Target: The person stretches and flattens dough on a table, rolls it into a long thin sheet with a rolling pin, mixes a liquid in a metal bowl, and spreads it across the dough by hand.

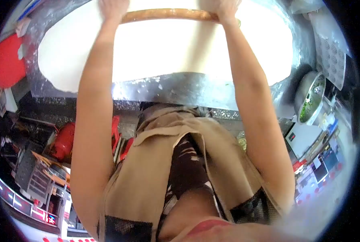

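Note:
A wooden rolling pin [170, 15] lies crosswise on a wide, thin sheet of white dough [168, 48] near the top of the head view. My left hand [114, 9] is closed at the pin's left end, and my right hand [225, 9] grips its right end. The top edge of the view cuts off part of both hands, so some fingers are hidden. Both arms reach straight forward. Under the dough is a shiny metal work surface [159, 90] dusted with flour.
To the right stands a metal bowl [311, 99] with chopped greens inside, beside a tray with round patterned hollows [331, 60]. A red round item [8, 60] is on the left. The metal surface's near edge runs close to my waist.

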Available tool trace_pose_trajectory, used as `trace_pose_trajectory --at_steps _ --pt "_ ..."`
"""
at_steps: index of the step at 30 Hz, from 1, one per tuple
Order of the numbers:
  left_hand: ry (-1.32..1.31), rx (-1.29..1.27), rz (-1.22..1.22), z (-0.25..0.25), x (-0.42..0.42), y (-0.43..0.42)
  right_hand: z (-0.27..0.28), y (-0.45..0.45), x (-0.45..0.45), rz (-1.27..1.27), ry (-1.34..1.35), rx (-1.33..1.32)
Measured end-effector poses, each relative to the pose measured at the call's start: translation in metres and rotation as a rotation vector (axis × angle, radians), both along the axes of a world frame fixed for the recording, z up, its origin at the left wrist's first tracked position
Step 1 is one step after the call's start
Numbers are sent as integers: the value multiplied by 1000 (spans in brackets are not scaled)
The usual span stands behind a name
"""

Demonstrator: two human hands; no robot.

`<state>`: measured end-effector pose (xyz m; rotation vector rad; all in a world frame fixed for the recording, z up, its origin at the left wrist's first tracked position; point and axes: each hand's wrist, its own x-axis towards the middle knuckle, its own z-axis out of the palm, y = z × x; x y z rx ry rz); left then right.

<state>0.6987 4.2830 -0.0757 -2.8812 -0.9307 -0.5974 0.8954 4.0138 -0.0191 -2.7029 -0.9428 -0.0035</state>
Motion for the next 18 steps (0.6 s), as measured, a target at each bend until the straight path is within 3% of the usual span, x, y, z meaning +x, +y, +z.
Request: trace_pose_trajectory --at_steps 1,2,3,5,7,10,12,14,15,17,18 --pt "65 -194 -43 26 -6 -30 -20 2 1 -1 -178 -56" --pt "48 -121 -56 31 -15 -42 -22 -5 -9 -95 -97 -16" --pt "40 -54 -67 34 -28 -53 -33 -21 -22 -2 -364 -126" --pt "267 -166 -110 45 -73 -83 -26 -57 -77 -126 -286 3" --pt "137 -345 -229 42 -123 -109 -17 -94 -131 -114 -108 -7" --pt "193 -347 -308 62 -177 -132 5 -141 -186 -93 -83 15" --pt "365 -601 -334 81 -178 -118 22 -152 -191 -84 83 -156" --pt "-34 -601 -334 82 -136 -89 13 -132 -153 -148 -32 34" --pt "-144 -463 -394 85 -107 -77 26 -104 -134 -122 -111 185" --pt "-117 -351 -321 65 -93 -82 -1 -80 -110 -86 -243 249" --pt "-22 -337 -217 50 -103 -93 -10 -87 -123 -105 -161 222"
